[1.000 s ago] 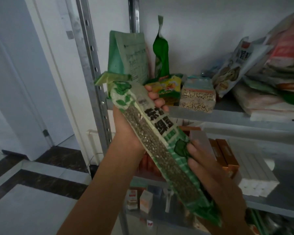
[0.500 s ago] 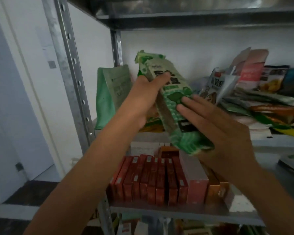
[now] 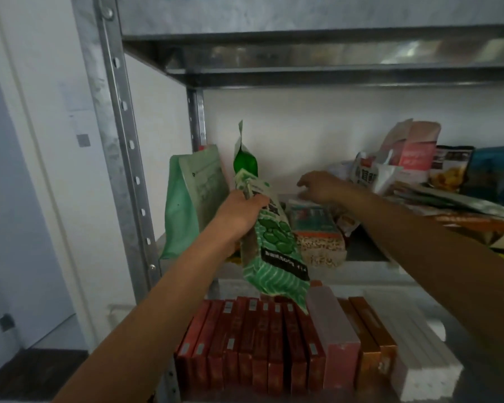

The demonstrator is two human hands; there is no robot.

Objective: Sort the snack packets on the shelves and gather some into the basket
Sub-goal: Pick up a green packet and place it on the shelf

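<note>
A metal shelf post [image 3: 120,158] stands far left of both hands. Between it and the left hand, a pale green pouch [image 3: 192,193] stands upright on the upper shelf [image 3: 370,271], with a dark green bag [image 3: 245,161] upright just behind the left hand. The left hand [image 3: 239,216] has its fingers curled round the upper part of a long green bean packet [image 3: 274,251]. The packet is held tilted in front of the shelf edge, its lower end hanging over the boxes below.

Just right of that packet, a clear grain packet [image 3: 317,237] lies on the shelf under the right hand. The right hand [image 3: 317,184] reaches to the back of the shelf with fingers loosely bent over the packet's far end. Whether it grips it cannot be told.

Right of that hand lies a heap of snack packets [image 3: 419,167]. Below both hands, on the lower shelf, stand red boxes [image 3: 250,344], a pink box [image 3: 338,338], orange boxes [image 3: 370,338] and white boxes [image 3: 413,350].
</note>
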